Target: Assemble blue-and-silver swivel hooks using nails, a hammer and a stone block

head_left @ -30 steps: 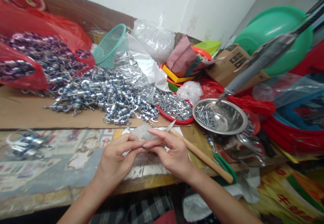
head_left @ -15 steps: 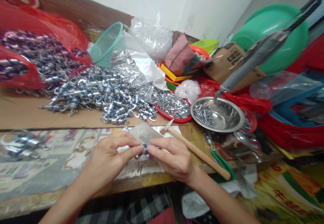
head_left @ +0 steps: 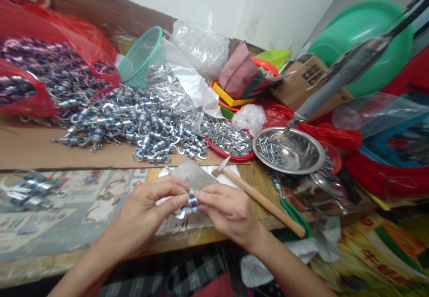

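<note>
A small blue and silver metal part [head_left: 191, 201] is pinched between my two hands above the front of the bench. My left hand [head_left: 152, 205] grips its left side between thumb and fingers. On the other side, my right hand [head_left: 228, 207] holds it with closed fingertips. A flat grey metal block [head_left: 192, 175] lies just behind the fingers. To the right rests a hammer [head_left: 261, 198] with a wooden handle. Similar blue and silver parts [head_left: 134, 118] are heaped on cardboard behind, and a few more [head_left: 30, 192] lie at the left.
A red tray [head_left: 234, 157] of small metal pieces and a steel bowl [head_left: 310, 165] with pins stand behind the hammer. A grey rod-like tool [head_left: 342, 78] hangs down over the bowl. A red bag [head_left: 43, 102] of parts and a teal basket [head_left: 139, 57] are at the back left.
The small part has turned between my fingers, so more of its blue and silver body and a silver hook show. My right fingers have closed in more. The view has shifted slightly.
</note>
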`<action>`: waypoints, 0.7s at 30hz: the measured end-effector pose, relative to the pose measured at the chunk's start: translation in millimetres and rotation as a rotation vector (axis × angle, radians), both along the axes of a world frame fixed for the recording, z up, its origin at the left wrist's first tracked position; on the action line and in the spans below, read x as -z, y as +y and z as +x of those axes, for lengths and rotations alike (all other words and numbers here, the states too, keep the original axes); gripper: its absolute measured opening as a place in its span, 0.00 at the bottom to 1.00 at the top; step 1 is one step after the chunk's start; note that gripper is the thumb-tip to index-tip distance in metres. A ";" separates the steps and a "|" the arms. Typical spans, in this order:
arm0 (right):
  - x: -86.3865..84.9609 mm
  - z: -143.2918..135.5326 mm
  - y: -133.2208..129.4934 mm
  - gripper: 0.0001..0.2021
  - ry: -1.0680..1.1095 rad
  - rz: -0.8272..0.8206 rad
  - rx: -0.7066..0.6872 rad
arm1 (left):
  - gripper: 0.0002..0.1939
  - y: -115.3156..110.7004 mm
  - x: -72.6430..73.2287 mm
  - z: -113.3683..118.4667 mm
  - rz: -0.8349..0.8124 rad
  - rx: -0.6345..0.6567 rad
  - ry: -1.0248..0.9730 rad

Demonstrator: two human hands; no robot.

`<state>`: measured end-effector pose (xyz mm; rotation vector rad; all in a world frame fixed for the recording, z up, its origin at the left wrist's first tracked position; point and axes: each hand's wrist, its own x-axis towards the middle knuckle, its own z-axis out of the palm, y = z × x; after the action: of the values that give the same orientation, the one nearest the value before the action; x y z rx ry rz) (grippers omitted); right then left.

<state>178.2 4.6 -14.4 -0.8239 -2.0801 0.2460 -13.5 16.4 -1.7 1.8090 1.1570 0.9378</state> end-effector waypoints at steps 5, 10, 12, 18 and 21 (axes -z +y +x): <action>-3.8 -9.7 -9.2 0.06 0.080 -0.209 0.099 | 0.07 -9.6 13.9 11.1 -0.250 -0.227 -0.224; 2.8 -5.0 -11.1 0.07 0.112 -0.161 0.086 | 0.08 -14.0 18.0 18.2 -0.304 -0.234 -0.288; 6.9 -0.3 -10.6 0.10 0.029 -0.008 0.075 | 0.08 -13.2 16.1 17.6 -0.298 -0.246 -0.260; 10.4 5.4 -11.7 0.15 -0.138 0.202 0.096 | 0.09 -11.6 7.1 9.7 -0.178 -0.053 -0.086; 10.0 3.5 -14.8 0.14 -0.132 0.177 0.122 | 0.08 -12.8 4.3 7.6 -0.145 -0.008 -0.087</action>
<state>181.7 -10.2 -24.3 -0.8742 -2.1287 -0.0598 -5.9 3.6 -6.0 1.6335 1.1491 0.9041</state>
